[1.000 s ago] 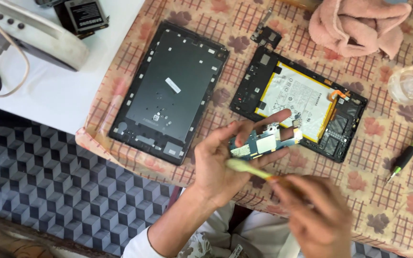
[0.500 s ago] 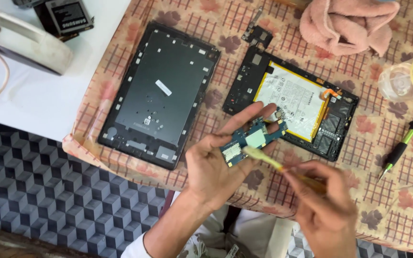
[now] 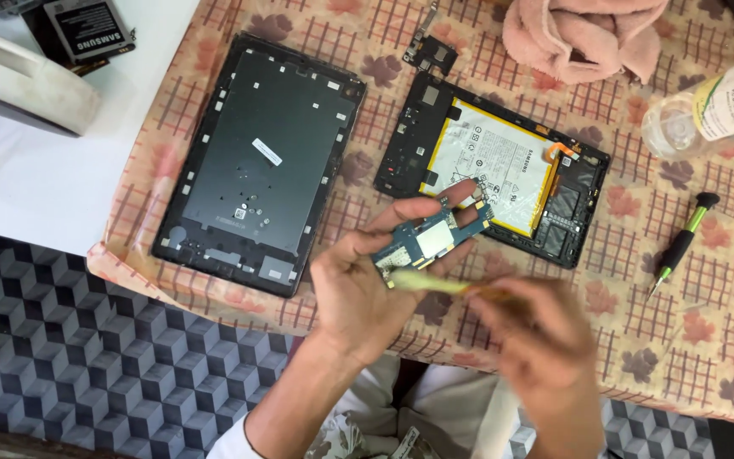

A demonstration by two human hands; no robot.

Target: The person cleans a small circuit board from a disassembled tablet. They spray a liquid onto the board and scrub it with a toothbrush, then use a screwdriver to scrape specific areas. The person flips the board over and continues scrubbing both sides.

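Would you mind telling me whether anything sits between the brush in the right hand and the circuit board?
Nothing visible does. The left hand holds the circuit board above the table, and the brush tip in the right hand already meets its lower edge.

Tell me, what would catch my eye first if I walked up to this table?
Probably the left hand in the middle, pinching a small blue circuit board, while the blurred right hand touches a pale yellowish brush to it. Behind, on the patterned cloth, lies an opened black tablet frame with a white battery; to its left lies the dark rectangular back cover.
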